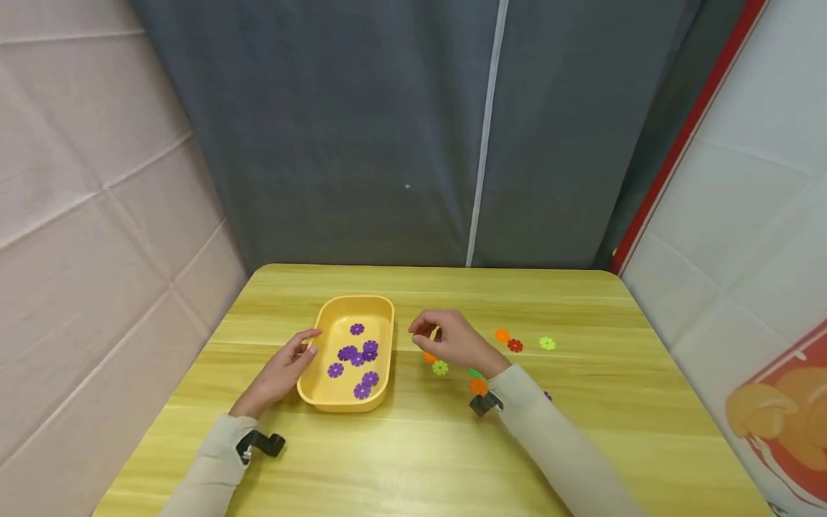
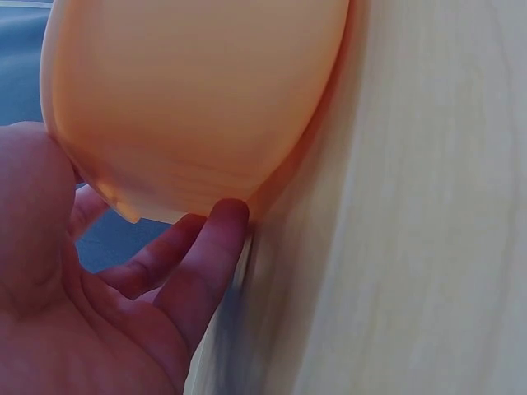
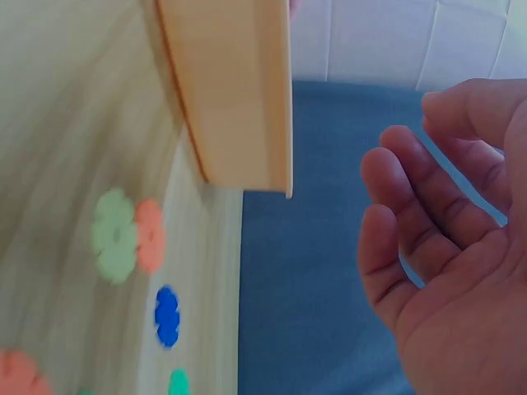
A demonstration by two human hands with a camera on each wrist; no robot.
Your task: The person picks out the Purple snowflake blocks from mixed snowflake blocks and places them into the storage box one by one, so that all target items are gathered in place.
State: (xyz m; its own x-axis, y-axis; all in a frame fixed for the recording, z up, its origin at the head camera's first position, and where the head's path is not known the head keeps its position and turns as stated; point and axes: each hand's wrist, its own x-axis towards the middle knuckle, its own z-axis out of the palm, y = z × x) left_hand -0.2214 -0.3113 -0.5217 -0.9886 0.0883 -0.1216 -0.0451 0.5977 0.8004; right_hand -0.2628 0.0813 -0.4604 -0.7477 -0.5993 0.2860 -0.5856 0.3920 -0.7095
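Observation:
A yellow plastic tray (image 1: 339,398) stands left of centre on the wooden table, with several purple flower-shaped discs (image 1: 357,359) lying in it. My left hand (image 1: 282,371) grips the tray's left side. In the left wrist view its fingertips touch the outer wall (image 2: 206,107). To the right of the tray, above the table, hovers my right hand (image 1: 454,339). Its fingers are loosely curved, and in the right wrist view nothing shows between them. Beneath and beside it lie an orange disc (image 1: 429,357) and a light green disc (image 1: 440,368).
Farther right lie an orange disc (image 1: 502,335), a red disc (image 1: 515,345) and a light green disc (image 1: 547,343). Another orange disc (image 1: 478,386) is near the right wrist. A dark grey curtain (image 1: 362,143) hangs behind the table (image 1: 581,301).

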